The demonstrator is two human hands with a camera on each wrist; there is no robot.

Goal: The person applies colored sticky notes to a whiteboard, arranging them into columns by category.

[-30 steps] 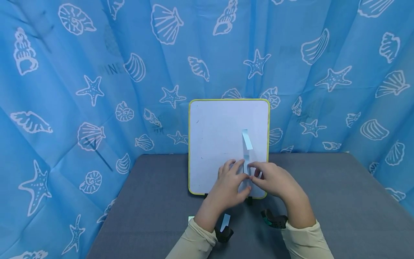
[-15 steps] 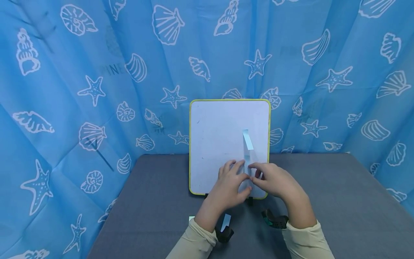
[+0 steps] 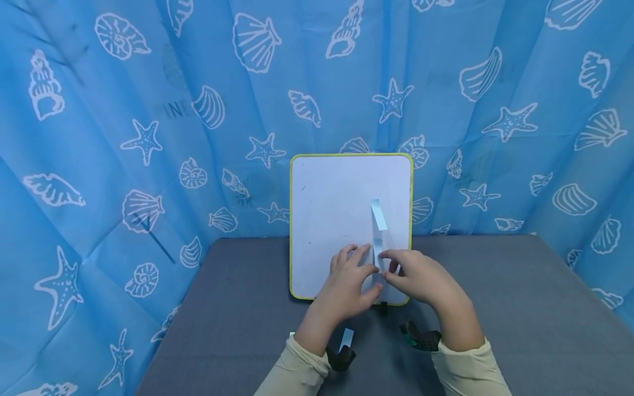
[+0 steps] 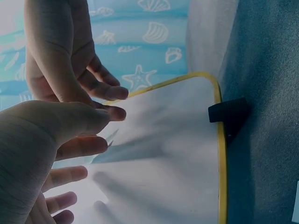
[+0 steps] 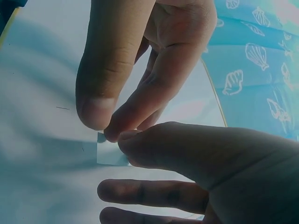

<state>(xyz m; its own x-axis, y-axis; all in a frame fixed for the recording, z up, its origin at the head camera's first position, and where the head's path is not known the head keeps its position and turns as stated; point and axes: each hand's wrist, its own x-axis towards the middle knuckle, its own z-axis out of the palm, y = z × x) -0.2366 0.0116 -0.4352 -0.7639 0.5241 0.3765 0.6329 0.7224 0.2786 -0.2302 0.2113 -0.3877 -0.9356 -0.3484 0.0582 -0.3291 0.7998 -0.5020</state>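
Note:
A whiteboard (image 3: pixel 332 214) with a yellow rim stands upright behind both hands. A pale blue paper strip (image 3: pixel 378 215) is on its right half, the lower end lifting off the surface. Just below, another pale strip (image 3: pixel 377 246) runs down between the hands. My right hand (image 3: pixel 421 275) pinches at this lower strip's right side with thumb and index finger. From the left, my left hand (image 3: pixel 344 280) reaches in with fingers spread, index fingertip at the strip. In the right wrist view, fingertips of both hands meet over a pale strip (image 5: pixel 111 154) and partly hide it.
A blue paper strip (image 3: pixel 346 337) lies on the grey table (image 3: pixel 238 308) beside the left wrist, with a pale green corner of paper (image 3: pixel 291 333) near the sleeve. A black stand foot (image 4: pixel 229 110) holds the board's lower edge. A blue shell-print curtain (image 3: pixel 198 66) hangs behind.
My left hand has shifted slightly left, its fingertips a little farther from the right hand. The right hand stays nearly in place at the strip. The head view has tilted slightly.

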